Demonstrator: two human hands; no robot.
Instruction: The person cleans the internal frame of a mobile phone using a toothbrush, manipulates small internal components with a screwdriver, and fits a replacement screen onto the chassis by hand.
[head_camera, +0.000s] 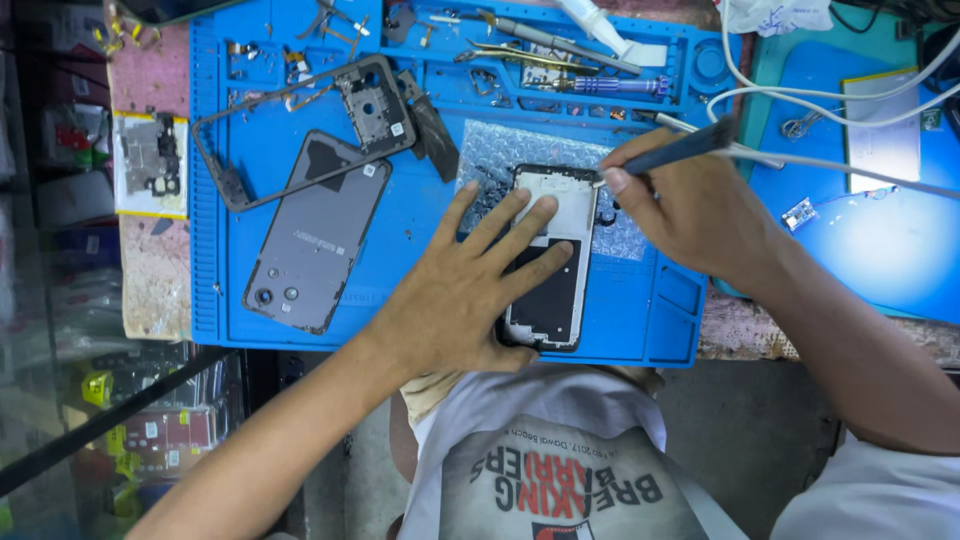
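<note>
Flat under the left hand (470, 290), with fingers spread and nothing gripped, an opened phone (552, 262) is pressed onto a sheet of bubble wrap (520, 150) on the blue mat (420, 220). Just beside it, a dark tool (680, 148) is pinched by the right hand (690, 210), its tip touching the phone's upper edge. Left of the left hand, a grey back cover (315, 235) and a black frame (300, 125) are laid.

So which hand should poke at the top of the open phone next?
Probably the right hand: it already holds the dark tool, tip near the top edge of the open phone. The left hand lies flat on it, pinning it down.
</note>
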